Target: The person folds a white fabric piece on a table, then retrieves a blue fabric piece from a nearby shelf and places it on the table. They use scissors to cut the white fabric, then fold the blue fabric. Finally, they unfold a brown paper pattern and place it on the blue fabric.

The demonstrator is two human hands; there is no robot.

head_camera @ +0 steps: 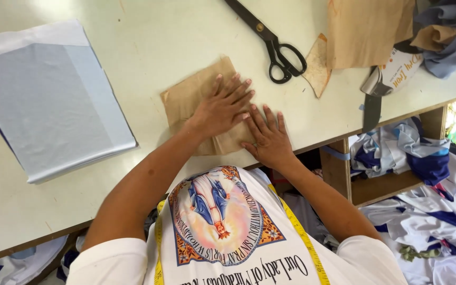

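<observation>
Left hand (221,108): forearm angled up from the body, palm down, fingers spread flat on the brown paper piece (193,100); grip open, pressing, nothing clasped. Right hand (268,138): flat beside it at the paper's near edge, grip open, fingers splayed. Paper lies on the desk (149,47) near its front edge. Black scissors (273,45) just beyond; folded pale blue fabric (48,100) well apart, bare desk between.

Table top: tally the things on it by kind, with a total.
Brown paper pieces: 3, one under both hands, one scrap, one large sheet
Scissors: 1
Folded light blue cloth: 1
Heaped grey-blue cloth: 1
Total: 6
</observation>
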